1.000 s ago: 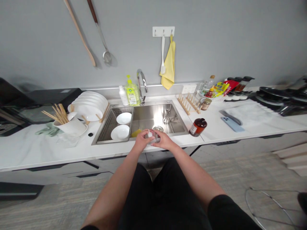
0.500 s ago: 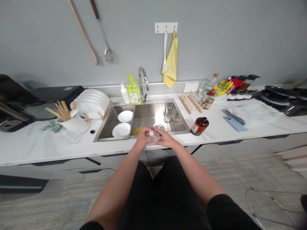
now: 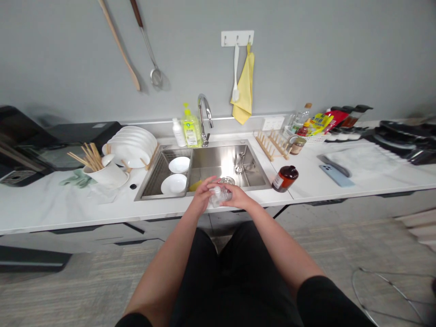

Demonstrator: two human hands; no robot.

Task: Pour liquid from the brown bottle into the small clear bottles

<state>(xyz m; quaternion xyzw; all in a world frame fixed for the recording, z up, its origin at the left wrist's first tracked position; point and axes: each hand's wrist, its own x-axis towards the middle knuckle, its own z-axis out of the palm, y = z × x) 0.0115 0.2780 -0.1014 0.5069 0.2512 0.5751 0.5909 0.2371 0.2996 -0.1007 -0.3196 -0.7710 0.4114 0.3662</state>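
I'm watching both hands busy with a small clear container [image 3: 218,196], just above the desk [image 3: 75,204], at the front edge of the sink [image 3: 225,156]. The right hand [image 3: 236,198] is curled around its side; the left hand [image 3: 203,195] meets its top, gripping or merely touching, I can't tell. Working there seems to need a steady right hold.

"How is the light falling?"
"Softly and brightly; my counter [image 3: 163,209] is looking evenly lit and the steel sink [image 3: 218,156] is gleaming."
"Are shadows showing?"
"The ladle [image 3: 156,76] is casting a faint one rightward on the wall [image 3: 190,50]."
"Is anything blurring?"
"My fingers [image 3: 205,187] and the clear container [image 3: 218,196] are looking soft; pans [image 3: 405,137] toward the right edge are looking stretched."
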